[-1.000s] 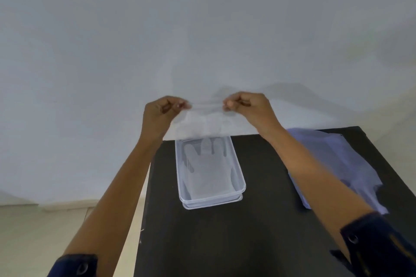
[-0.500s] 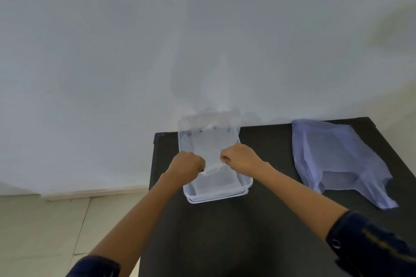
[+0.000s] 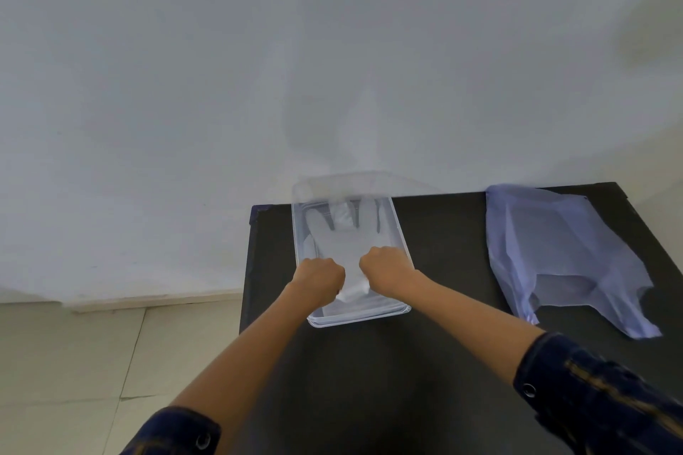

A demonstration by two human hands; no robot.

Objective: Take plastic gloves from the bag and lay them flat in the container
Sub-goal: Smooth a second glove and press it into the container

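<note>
Both fists are down in the clear container [image 3: 401, 233] on my feed — left hand [image 3: 320, 277] and right hand [image 3: 382, 267] each curled tight on the cuff end of a plastic glove [image 3: 342, 238], which lies fingers toward the wall. The bag [image 3: 561, 247] sits flat, well off to the right on the dark tabletop [image 3: 443, 362].
</note>
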